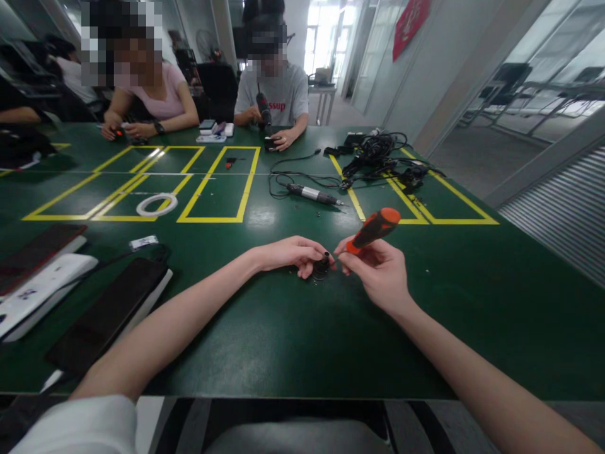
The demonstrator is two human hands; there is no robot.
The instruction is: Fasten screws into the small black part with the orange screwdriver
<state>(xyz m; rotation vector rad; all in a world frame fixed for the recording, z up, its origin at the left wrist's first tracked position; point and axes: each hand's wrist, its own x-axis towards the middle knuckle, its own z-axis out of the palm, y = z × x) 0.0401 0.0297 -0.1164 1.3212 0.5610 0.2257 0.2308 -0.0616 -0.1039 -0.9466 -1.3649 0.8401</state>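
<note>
My left hand (302, 253) is closed on a small dark round part (322, 268) that rests at the table top; its exact kind is too small to make out. In my right hand (380, 271) is a screwdriver (375, 229) with an orange and black handle, tilted so that the handle's end points up and to the right. The shaft runs down left, toward the dark part between my hands. My fingers partly hide the tip, and I cannot tell whether it touches the part. Tiny bits lie on the table just below the part.
On the green table (265, 340), beyond my hands, lie an electric screwdriver (312, 193), a tangle of black cables (378, 154) and a white tape ring (156, 204). At left are a black phone-like slab (111, 312) and a white power strip (47, 290). Two people work across the table.
</note>
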